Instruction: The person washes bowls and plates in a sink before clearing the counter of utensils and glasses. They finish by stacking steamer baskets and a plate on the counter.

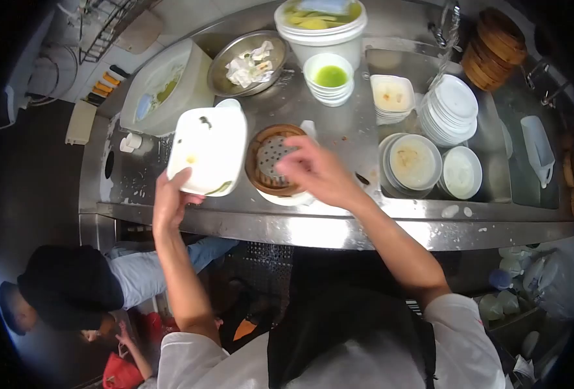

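Observation:
My left hand (170, 198) grips a white square dish (208, 146) by its near left corner, tilted, with dark and green food scraps stuck to it. Just right of it my right hand (313, 165) hovers over a round bamboo steamer (256, 155), its fingers loosely bent, apart and slightly blurred. Nothing shows between them. Inside the steamer lies a perforated metal disc (275, 150). White dishware (280, 200) peeks out beneath the steamer, and a small white dish (230, 104) shows behind the square one.
A steel bowl of crumpled tissues (219, 72), a white bucket (322, 45), stacked cups (329, 94) and a white tub (196, 71) line the back. Stacked plates (452, 107) and bowls (462, 172) fill the right sink. Bamboo steamers (491, 52) stand behind. Two people are at lower left.

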